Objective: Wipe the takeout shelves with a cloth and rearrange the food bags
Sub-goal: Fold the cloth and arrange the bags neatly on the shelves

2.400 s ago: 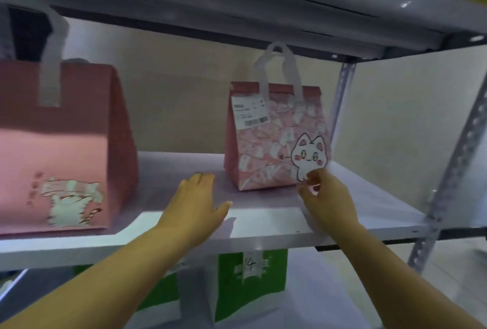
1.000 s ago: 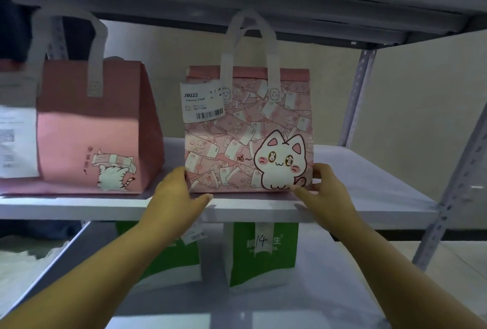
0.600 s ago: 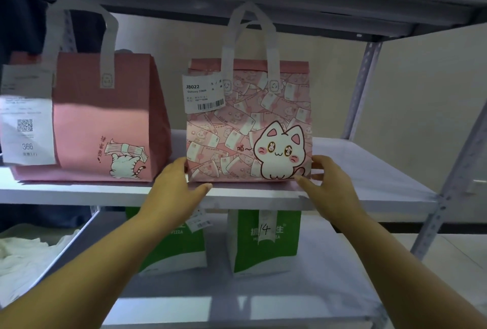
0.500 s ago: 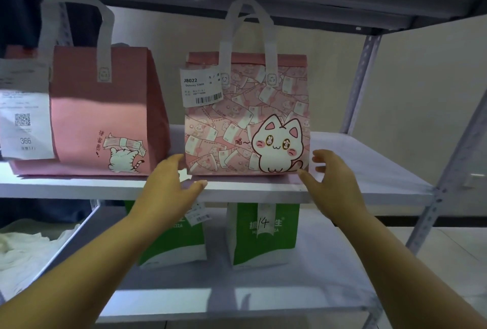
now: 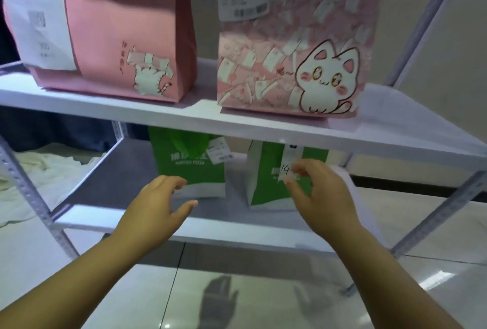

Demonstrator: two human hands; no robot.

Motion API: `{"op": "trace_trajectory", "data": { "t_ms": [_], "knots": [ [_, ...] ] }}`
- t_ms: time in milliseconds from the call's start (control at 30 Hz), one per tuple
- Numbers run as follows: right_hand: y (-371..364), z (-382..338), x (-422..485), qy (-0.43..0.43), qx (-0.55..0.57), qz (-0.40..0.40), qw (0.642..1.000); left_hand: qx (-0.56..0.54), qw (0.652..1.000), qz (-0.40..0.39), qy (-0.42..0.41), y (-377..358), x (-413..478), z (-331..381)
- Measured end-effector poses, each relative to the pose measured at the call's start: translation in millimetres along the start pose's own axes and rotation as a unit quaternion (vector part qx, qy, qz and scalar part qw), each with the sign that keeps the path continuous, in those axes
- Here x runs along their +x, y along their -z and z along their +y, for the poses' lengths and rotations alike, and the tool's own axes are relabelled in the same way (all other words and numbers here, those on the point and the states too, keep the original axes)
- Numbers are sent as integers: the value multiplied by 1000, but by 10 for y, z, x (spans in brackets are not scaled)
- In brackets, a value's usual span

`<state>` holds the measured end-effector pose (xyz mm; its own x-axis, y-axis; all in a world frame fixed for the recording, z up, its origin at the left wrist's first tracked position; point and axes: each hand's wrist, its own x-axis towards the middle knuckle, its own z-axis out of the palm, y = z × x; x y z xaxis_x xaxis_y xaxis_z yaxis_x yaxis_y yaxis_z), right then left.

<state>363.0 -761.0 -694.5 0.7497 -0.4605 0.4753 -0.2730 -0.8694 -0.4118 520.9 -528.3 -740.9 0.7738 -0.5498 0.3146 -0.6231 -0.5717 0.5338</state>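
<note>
While the two pink bags are standing side by side on the upper shelf (image 5: 237, 124), the plain pink bag (image 5: 126, 33) on the left and the cat-print bag (image 5: 290, 65) on the right, both hands are reaching lower down, toward the two green bags sitting on the lower shelf (image 5: 116, 183). The left hand (image 5: 158, 207) is hovering with fingers spread and apart, holding nothing, just in front of the left green bag (image 5: 189, 168). The right hand (image 5: 322, 197) is curling its fingers close in front of the right green bag (image 5: 266, 186), beside the paper slip (image 5: 287, 168) marked 14 — whether it is pinching that slip or only nearing it, I cannot tell. A white cloth (image 5: 47, 170) is lying off to the left, beyond the shelf frame, touched by neither hand.

These green bags are looking like paper takeout bags: probably light, with stiff creased sides that would dent under a hard squeeze, and likely carrying food that should be staying upright. The slip is looking flimsy and would likely tear off, so it is no place to pull. I am judging the better hold to be low on the two side walls, one palm each side — or sliding the bag along by its base, since the shelf is looking smooth.
</note>
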Motion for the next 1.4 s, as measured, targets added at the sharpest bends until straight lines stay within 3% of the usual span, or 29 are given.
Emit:
{"op": "trace_trajectory", "data": {
  "t_ms": [367, 533, 700, 967, 1100, 1400],
  "knots": [
    [-1636, 39, -95, -55, 20, -169, 984, 16, 991, -85, 100, -636, 104, -1072],
    [-2310, 119, 91, -120, -23, -216, 969, 36, 988, -92, 121, -900, 296, -1582],
    [-2806, 197, 435, -151, -53, -210, 964, 54, 982, -103, 146, -1081, 684, -1913],
    [-3080, 227, 624, -173, 33, -223, 959, -50, 987, -117, 102, -1336, 997, -2093],
    [-3102, 137, 581, -198, 91, -213, 952, -136, 980, -83, 123, -1319, 969, -2165],
    [-3062, -379, 185, -112, 123, -241, 956, -92, 979, -62, 171, -945, 614, -2467]
  ]
}}
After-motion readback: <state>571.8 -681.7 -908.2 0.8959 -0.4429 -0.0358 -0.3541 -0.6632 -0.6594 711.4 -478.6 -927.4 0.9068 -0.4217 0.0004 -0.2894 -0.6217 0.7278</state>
